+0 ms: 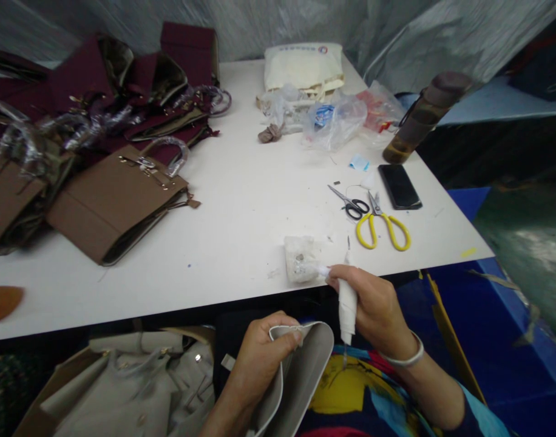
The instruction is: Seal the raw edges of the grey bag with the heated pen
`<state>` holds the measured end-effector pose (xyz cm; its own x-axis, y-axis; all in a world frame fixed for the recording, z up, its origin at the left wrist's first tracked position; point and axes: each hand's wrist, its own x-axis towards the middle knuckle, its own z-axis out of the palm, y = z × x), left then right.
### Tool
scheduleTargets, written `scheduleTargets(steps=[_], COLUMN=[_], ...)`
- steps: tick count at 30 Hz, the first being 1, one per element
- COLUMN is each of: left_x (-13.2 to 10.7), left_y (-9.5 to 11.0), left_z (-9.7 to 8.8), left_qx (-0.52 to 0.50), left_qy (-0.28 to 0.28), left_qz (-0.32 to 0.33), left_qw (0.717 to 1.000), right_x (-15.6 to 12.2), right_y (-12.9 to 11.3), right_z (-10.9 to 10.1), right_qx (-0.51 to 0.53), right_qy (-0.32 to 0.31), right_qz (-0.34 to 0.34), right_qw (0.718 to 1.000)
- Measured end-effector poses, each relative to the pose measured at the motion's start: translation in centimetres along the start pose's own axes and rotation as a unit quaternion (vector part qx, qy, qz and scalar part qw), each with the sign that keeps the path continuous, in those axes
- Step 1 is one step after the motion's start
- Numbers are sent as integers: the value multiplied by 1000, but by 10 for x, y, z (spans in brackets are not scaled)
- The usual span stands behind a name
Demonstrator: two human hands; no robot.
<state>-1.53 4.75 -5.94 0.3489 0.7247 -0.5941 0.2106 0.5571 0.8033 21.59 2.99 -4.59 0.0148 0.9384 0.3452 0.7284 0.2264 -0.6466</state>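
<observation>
Below the table edge, my left hand (266, 349) pinches the rim of a light grey bag (308, 370) between thumb and fingers. The bag's opening gapes toward the right. My right hand (371, 300) is closed around a slim tool wrapped in white (348, 306), with a thin metal tip at each end; its exact kind I cannot make out. The tool stands nearly upright at the table's edge. Beside my right fingertips lies a stained white pad (300, 258), with a whitish strip between it and the fingers. Whether the fingers touch that strip is unclear.
Yellow-handled scissors (382, 227), black-handled scissors (351, 203) and a phone (399, 186) lie at right, near a tilted bottle (426, 115). Brown (111, 203) and maroon handbags (189, 54) crowd the left. A box (45, 400) of grey bags (123, 388) sits below.
</observation>
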Motion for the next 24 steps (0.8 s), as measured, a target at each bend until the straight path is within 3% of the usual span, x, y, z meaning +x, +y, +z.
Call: scheduleTargets(steps=[4, 7, 12, 15, 18, 24], left_x=[0, -1, -3, -5, -7, -14], left_y=[-2, -2, 1, 2, 1, 3], left_z=[0, 0, -2, -3, -3, 1], left_qx=[-3, 0, -3, -5, -11, -6], left_qy=[5, 12, 23, 32, 40, 56], left_qz=[-2, -1, 3, 13, 16, 16], left_qw=[1000, 1000, 1000, 999, 999, 998], right_x=[12, 28, 43, 44, 43, 40], right_y=[33, 54, 67, 70, 73, 76], right_z=[13, 27, 39, 38, 40, 42], right_qx=[99, 151, 174, 130, 103, 162], right_qy=[79, 98, 42, 5, 2, 7], right_qz=[55, 85, 72, 45, 27, 67], right_qw=[990, 980, 981, 990, 994, 985])
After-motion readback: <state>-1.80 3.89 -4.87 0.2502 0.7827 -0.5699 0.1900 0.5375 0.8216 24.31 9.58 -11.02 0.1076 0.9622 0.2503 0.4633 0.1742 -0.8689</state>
